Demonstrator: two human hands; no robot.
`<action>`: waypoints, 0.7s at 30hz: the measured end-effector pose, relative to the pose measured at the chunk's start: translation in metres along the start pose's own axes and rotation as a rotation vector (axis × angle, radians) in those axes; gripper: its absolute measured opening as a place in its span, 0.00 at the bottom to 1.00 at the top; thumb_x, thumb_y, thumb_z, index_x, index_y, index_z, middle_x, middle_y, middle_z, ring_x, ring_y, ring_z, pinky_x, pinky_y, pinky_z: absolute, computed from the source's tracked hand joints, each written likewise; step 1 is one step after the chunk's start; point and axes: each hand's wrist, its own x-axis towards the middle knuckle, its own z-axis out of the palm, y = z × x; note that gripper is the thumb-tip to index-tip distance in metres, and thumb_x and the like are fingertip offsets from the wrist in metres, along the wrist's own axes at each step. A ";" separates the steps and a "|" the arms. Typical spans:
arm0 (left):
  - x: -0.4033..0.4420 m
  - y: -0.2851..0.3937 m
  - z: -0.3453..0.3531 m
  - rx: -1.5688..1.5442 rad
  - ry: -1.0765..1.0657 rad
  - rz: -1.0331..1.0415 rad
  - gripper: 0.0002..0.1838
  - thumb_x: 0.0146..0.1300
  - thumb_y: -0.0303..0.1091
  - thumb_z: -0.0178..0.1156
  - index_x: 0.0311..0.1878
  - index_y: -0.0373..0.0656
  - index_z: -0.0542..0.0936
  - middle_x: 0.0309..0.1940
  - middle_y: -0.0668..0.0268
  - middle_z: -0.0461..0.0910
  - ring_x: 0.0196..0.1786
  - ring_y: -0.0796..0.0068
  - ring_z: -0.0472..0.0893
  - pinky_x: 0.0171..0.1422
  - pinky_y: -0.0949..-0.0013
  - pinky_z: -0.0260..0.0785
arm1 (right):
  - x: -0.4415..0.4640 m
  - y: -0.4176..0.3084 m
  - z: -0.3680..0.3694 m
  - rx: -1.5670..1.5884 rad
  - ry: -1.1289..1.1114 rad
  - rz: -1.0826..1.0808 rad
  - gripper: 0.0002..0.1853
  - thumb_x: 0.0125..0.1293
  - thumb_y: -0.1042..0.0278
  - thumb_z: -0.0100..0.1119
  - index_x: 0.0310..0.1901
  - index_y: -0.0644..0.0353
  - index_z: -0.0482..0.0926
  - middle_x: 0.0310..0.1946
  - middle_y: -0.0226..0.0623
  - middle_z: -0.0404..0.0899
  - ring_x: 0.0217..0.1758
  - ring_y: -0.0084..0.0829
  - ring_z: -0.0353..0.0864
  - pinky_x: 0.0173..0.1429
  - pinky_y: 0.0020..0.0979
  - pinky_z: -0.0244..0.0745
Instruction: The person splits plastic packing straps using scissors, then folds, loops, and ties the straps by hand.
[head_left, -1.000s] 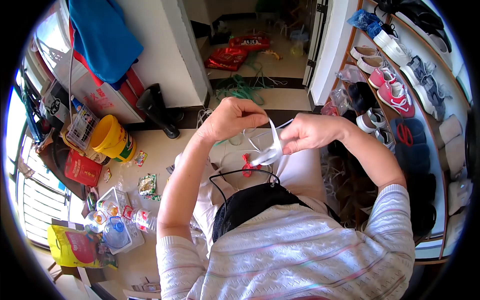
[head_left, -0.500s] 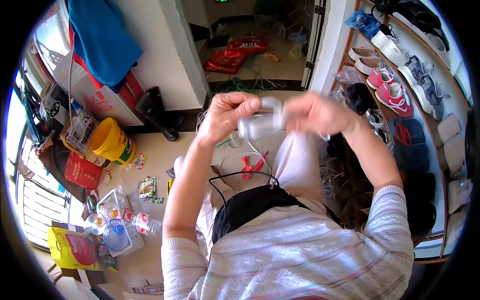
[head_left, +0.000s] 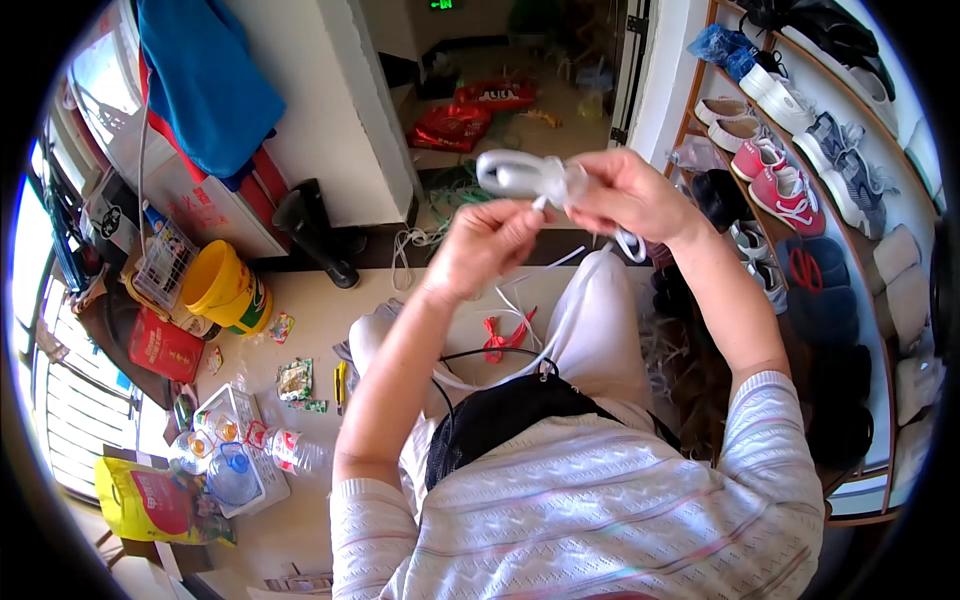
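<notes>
A: White cord bundle [head_left: 522, 176] is shifted since earlier, now just beyond left hand [head_left: 490, 240].
B: Grip?
A: Right hand [head_left: 630, 195] pinches bundle; left pinches strand.
B: Surroundings?
A: Tiled floor [head_left: 312, 330], red tie [head_left: 494, 342]; shoe rack [head_left: 889, 420] right, dim doorway [head_left: 520, 60] ahead.

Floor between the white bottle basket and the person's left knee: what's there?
Not bare: the head view shows green packets, a yellow cutter-like tool and, beside the knee, a dark item too unclear to name.
</notes>
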 end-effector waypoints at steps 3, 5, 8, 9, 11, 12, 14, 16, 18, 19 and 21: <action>0.000 -0.017 0.016 0.627 0.062 0.122 0.13 0.60 0.34 0.59 0.44 0.36 0.77 0.17 0.70 0.70 0.21 0.84 0.68 0.26 0.76 0.63 | 0.018 0.029 -0.019 -1.000 0.261 -0.072 0.10 0.59 0.60 0.60 0.30 0.59 0.78 0.20 0.37 0.78 0.21 0.35 0.77 0.26 0.33 0.70; -0.002 -0.005 0.012 0.942 0.008 0.277 0.09 0.56 0.30 0.60 0.39 0.36 0.79 0.19 0.62 0.73 0.23 0.81 0.71 0.30 0.73 0.66 | 0.010 0.052 -0.016 -1.200 0.085 0.048 0.13 0.57 0.57 0.57 0.31 0.59 0.79 0.23 0.45 0.77 0.27 0.47 0.78 0.32 0.42 0.71; -0.003 0.017 -0.004 0.969 -0.201 0.347 0.05 0.50 0.27 0.64 0.31 0.37 0.82 0.19 0.61 0.75 0.24 0.78 0.74 0.30 0.73 0.66 | -0.004 0.045 -0.002 -0.958 -0.382 0.198 0.13 0.60 0.58 0.59 0.30 0.61 0.78 0.19 0.37 0.77 0.22 0.32 0.78 0.26 0.32 0.70; -0.007 0.025 -0.005 0.733 -0.221 0.193 0.07 0.51 0.28 0.66 0.33 0.36 0.82 0.20 0.65 0.76 0.25 0.78 0.75 0.30 0.73 0.66 | -0.006 0.036 0.000 -0.652 -0.469 0.299 0.13 0.60 0.58 0.59 0.30 0.61 0.78 0.18 0.35 0.77 0.21 0.27 0.77 0.25 0.29 0.69; -0.005 0.009 -0.010 0.351 -0.166 0.137 0.09 0.57 0.35 0.63 0.35 0.40 0.83 0.19 0.69 0.77 0.26 0.79 0.75 0.33 0.74 0.69 | -0.007 0.016 0.002 -0.059 -0.585 0.416 0.14 0.63 0.58 0.59 0.29 0.63 0.78 0.18 0.26 0.74 0.21 0.14 0.72 0.23 0.17 0.64; -0.004 0.002 -0.004 0.143 -0.083 0.091 0.10 0.59 0.37 0.61 0.35 0.39 0.82 0.19 0.71 0.76 0.24 0.81 0.73 0.30 0.76 0.68 | -0.008 0.009 0.005 0.004 -0.460 0.319 0.15 0.63 0.58 0.58 0.29 0.63 0.78 0.18 0.27 0.74 0.20 0.14 0.72 0.23 0.17 0.65; -0.008 -0.008 0.004 0.070 -0.032 0.007 0.11 0.65 0.38 0.55 0.36 0.39 0.79 0.18 0.74 0.71 0.20 0.86 0.68 0.23 0.80 0.60 | -0.003 0.004 0.007 0.131 -0.252 0.183 0.15 0.64 0.58 0.57 0.30 0.64 0.77 0.18 0.29 0.75 0.18 0.15 0.72 0.23 0.17 0.68; -0.005 -0.019 0.019 0.037 -0.030 -0.036 0.10 0.67 0.34 0.51 0.37 0.39 0.78 0.18 0.74 0.70 0.18 0.87 0.64 0.21 0.81 0.56 | 0.004 0.009 -0.001 -0.030 -0.038 0.188 0.15 0.63 0.58 0.58 0.28 0.64 0.77 0.17 0.29 0.75 0.17 0.16 0.72 0.21 0.18 0.67; -0.005 -0.024 0.028 0.313 0.030 -0.042 0.07 0.65 0.31 0.52 0.40 0.39 0.77 0.17 0.70 0.71 0.18 0.80 0.69 0.23 0.76 0.61 | 0.008 0.019 -0.006 -0.316 0.142 0.215 0.16 0.62 0.58 0.59 0.27 0.64 0.76 0.16 0.30 0.74 0.16 0.19 0.72 0.21 0.21 0.68; -0.006 -0.026 0.028 0.559 0.065 0.107 0.07 0.63 0.31 0.53 0.41 0.39 0.77 0.18 0.68 0.72 0.19 0.76 0.71 0.25 0.74 0.64 | 0.007 0.023 -0.003 -0.506 0.231 0.199 0.16 0.62 0.58 0.59 0.26 0.63 0.76 0.15 0.30 0.74 0.15 0.21 0.72 0.22 0.22 0.68; -0.011 -0.025 0.033 1.036 0.136 0.400 0.08 0.60 0.29 0.55 0.42 0.41 0.76 0.20 0.63 0.74 0.22 0.68 0.75 0.29 0.70 0.68 | 0.005 0.038 0.001 -1.080 0.341 0.075 0.16 0.58 0.57 0.61 0.26 0.64 0.75 0.18 0.44 0.76 0.20 0.39 0.78 0.26 0.36 0.70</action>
